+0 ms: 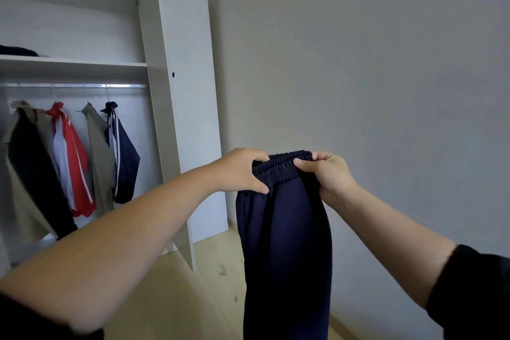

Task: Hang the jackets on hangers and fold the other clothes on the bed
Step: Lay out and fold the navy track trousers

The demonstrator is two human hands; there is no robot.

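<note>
the person stands with both arms stretched out, holding a pair of dark navy soft-fabric trousers [287,243] up in the air by the gathered elastic waistband [280,167]. the left hand [242,171] pinches one end of the band, thumb in front and fingers curled over the top. the right hand [328,174] grips the other end the same way, so the band sits bunched between the two. below the hands the legs hang straight down and run out of the bottom of the view. held high like this, i'd say, the cloth's own weight pulls the legs flat and lines them up for a clean fold. the bed is nowhere in view, so i cannot tell how near it is.

well off to the left of the left hand, and farther back, a white wardrobe stands with its tall door [190,119] swung open. from the metal rail [74,85] hang a beige and black jacket [24,160], a red and white track jacket [71,157], a khaki jacket [99,152] and a navy jacket with white stripes [124,157]. the hanging part looks done to me. under the hands lies a pale wooden floor [209,270].

the next move, i'd guess, is to double the trousers over and lay them down.
</note>
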